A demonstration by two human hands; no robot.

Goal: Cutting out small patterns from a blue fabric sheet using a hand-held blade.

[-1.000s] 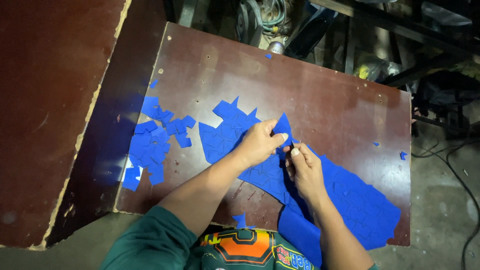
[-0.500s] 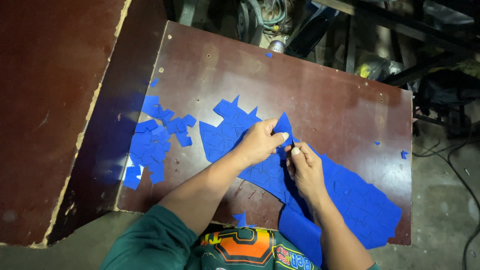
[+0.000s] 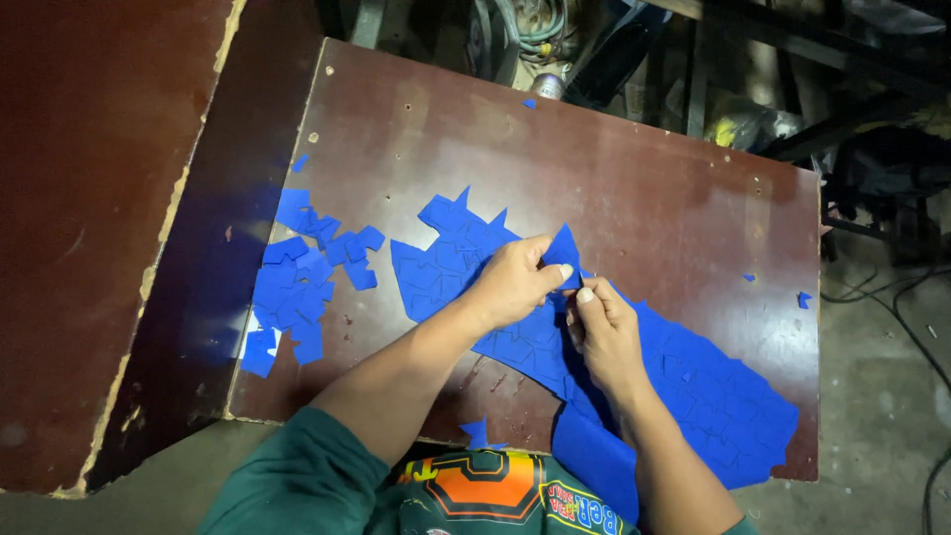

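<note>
Left hand [image 3: 512, 282] pinches a blue piece [image 3: 565, 248] beside right hand [image 3: 602, 332].

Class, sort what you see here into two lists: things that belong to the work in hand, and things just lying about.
In use:
left hand
right hand
blue sheet
small blue piece pinched at the fingertips
pile of cut blue pieces
brown table

Lying about:
coiled hose
stray blue scrap
cables on the floor
</note>
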